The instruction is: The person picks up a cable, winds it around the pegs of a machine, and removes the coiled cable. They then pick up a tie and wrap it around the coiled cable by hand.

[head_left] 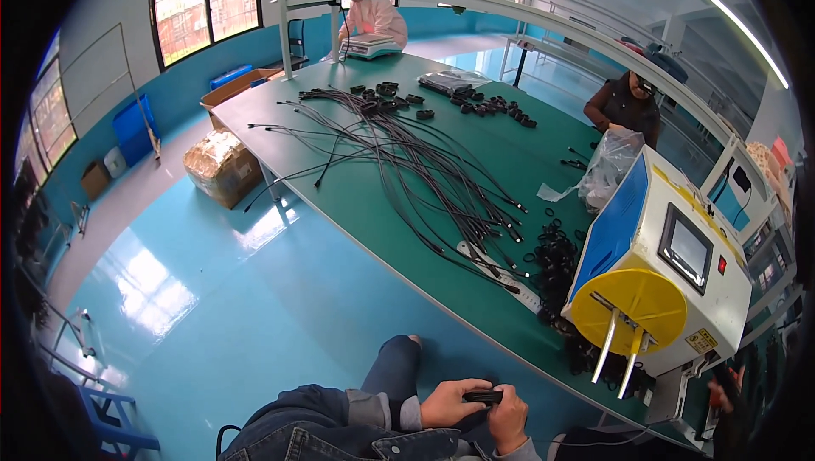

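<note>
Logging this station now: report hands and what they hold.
Left hand and right hand both closed on a small black cable coil, held over the lap. Loose black cables spread on the green table. Nothing between hands and coil.

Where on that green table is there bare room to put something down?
The green table is bare along its near-left edge, beside the black cables, and at the far end near the scale. It is crowded by the winding machine and black rings.

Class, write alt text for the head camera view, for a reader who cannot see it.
A person's left hand and right hand together hold a small black coiled cable bundle over their lap. Ahead, a long green table carries loose black cables and a white winding machine with a yellow disc.
</note>
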A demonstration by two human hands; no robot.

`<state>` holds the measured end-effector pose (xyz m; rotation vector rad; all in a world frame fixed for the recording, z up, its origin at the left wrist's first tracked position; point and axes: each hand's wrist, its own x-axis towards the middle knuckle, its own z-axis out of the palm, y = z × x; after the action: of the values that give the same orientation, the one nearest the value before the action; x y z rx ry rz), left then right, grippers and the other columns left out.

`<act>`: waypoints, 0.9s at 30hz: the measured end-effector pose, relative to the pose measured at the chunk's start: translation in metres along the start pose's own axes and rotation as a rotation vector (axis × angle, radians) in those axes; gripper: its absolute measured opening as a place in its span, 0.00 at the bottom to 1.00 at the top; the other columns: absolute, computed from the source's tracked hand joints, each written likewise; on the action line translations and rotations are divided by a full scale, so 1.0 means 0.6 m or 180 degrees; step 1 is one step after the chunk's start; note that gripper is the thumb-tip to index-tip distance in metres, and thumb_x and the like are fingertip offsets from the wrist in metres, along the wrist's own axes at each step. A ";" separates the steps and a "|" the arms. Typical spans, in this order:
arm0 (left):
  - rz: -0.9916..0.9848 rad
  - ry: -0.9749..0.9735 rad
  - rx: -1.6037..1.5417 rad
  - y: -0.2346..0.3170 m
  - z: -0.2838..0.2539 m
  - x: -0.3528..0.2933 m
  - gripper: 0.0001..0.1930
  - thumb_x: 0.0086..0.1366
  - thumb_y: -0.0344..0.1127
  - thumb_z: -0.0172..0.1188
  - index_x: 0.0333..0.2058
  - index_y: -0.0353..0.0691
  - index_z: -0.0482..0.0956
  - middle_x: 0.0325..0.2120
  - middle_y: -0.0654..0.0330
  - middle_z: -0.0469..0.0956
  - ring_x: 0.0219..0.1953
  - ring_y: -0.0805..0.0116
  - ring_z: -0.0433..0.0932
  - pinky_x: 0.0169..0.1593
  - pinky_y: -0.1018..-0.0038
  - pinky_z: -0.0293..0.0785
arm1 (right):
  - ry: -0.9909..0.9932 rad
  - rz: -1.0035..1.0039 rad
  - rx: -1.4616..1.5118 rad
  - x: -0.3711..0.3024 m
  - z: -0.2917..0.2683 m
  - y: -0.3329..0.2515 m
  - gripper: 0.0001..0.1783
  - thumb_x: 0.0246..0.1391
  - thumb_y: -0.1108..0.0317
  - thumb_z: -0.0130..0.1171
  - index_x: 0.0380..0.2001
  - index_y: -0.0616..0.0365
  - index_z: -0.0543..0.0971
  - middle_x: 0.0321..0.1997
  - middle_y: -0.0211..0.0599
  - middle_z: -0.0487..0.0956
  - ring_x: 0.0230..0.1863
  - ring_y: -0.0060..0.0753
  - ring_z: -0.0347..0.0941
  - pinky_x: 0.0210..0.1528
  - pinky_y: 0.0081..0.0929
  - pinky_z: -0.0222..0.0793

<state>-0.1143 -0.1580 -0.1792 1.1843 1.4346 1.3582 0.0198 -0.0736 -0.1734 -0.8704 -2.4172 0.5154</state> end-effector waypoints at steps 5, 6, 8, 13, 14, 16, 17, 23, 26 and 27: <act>-0.0244 -0.0470 -0.0284 0.008 0.005 0.006 0.22 0.53 0.33 0.62 0.46 0.30 0.70 0.34 0.57 0.78 0.36 0.73 0.76 0.42 0.77 0.71 | -0.0191 -0.0010 -0.0105 -0.016 -0.009 0.011 0.08 0.44 0.71 0.54 0.30 0.57 0.70 0.23 0.43 0.74 0.26 0.48 0.73 0.27 0.40 0.68; -0.0244 -0.0703 -0.0175 0.013 0.005 0.012 0.21 0.53 0.34 0.62 0.43 0.29 0.72 0.33 0.57 0.78 0.35 0.74 0.76 0.41 0.77 0.72 | -0.0289 -0.0016 -0.0189 -0.022 -0.012 0.015 0.07 0.44 0.70 0.54 0.30 0.57 0.70 0.23 0.43 0.74 0.26 0.46 0.73 0.27 0.38 0.68; -0.0843 -0.1449 -0.0208 0.019 0.002 0.030 0.20 0.52 0.36 0.63 0.41 0.29 0.72 0.32 0.57 0.78 0.34 0.73 0.76 0.40 0.77 0.71 | -0.0291 -0.0174 -0.0226 -0.023 -0.028 0.008 0.05 0.46 0.69 0.53 0.28 0.56 0.70 0.22 0.41 0.73 0.25 0.44 0.72 0.26 0.36 0.67; -0.1508 -0.2444 -0.0128 0.046 0.051 0.140 0.17 0.49 0.39 0.66 0.33 0.32 0.75 0.30 0.59 0.76 0.31 0.77 0.73 0.35 0.77 0.70 | -0.0263 -0.0687 -0.0273 0.039 -0.083 0.080 0.05 0.46 0.68 0.53 0.23 0.55 0.68 0.21 0.36 0.70 0.24 0.38 0.71 0.26 0.30 0.67; -0.1254 -0.2247 -0.0142 0.025 0.073 0.148 0.17 0.49 0.37 0.66 0.34 0.32 0.75 0.29 0.60 0.76 0.30 0.78 0.73 0.34 0.77 0.70 | -0.0258 -0.0741 -0.0222 0.040 -0.084 0.109 0.06 0.44 0.68 0.53 0.23 0.55 0.67 0.21 0.37 0.70 0.24 0.38 0.71 0.26 0.30 0.67; -0.1456 -0.2365 -0.0462 -0.011 0.102 0.143 0.14 0.51 0.33 0.64 0.34 0.32 0.75 0.29 0.62 0.77 0.31 0.78 0.73 0.35 0.78 0.70 | -0.0206 -0.0541 -0.0195 0.013 -0.081 0.135 0.06 0.43 0.68 0.53 0.22 0.56 0.67 0.20 0.37 0.70 0.24 0.38 0.71 0.25 0.30 0.67; -0.1492 -0.2147 -0.0771 -0.026 0.117 0.154 0.11 0.53 0.29 0.63 0.34 0.32 0.76 0.28 0.64 0.77 0.32 0.78 0.73 0.36 0.79 0.70 | -0.0307 -0.0574 -0.0283 0.011 -0.080 0.154 0.06 0.42 0.69 0.53 0.22 0.56 0.67 0.20 0.37 0.70 0.24 0.38 0.71 0.24 0.30 0.68; -0.1662 -0.2565 -0.0590 -0.013 0.146 0.156 0.14 0.50 0.30 0.64 0.35 0.32 0.73 0.27 0.65 0.74 0.28 0.79 0.70 0.31 0.80 0.68 | -0.0409 -0.0606 -0.0459 -0.013 -0.097 0.171 0.05 0.41 0.69 0.51 0.21 0.57 0.67 0.19 0.36 0.69 0.23 0.35 0.71 0.23 0.28 0.67; -0.1950 -0.2510 -0.0853 0.003 0.150 0.159 0.13 0.52 0.30 0.63 0.35 0.33 0.73 0.25 0.66 0.74 0.26 0.80 0.69 0.28 0.81 0.66 | -0.0643 -0.0512 -0.0606 -0.019 -0.102 0.170 0.07 0.39 0.71 0.53 0.21 0.58 0.66 0.21 0.38 0.70 0.25 0.39 0.72 0.24 0.32 0.69; -0.1962 -0.2542 -0.0688 0.006 0.151 0.162 0.12 0.53 0.30 0.63 0.34 0.33 0.73 0.25 0.66 0.74 0.26 0.80 0.70 0.29 0.81 0.67 | -0.0660 -0.0543 -0.0592 -0.018 -0.104 0.170 0.07 0.39 0.71 0.53 0.21 0.58 0.66 0.21 0.38 0.70 0.25 0.39 0.72 0.24 0.32 0.69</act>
<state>-0.0484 -0.0424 -0.1794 0.8745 0.9130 0.4933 0.1119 0.0035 -0.1787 -0.7050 -2.7338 0.3342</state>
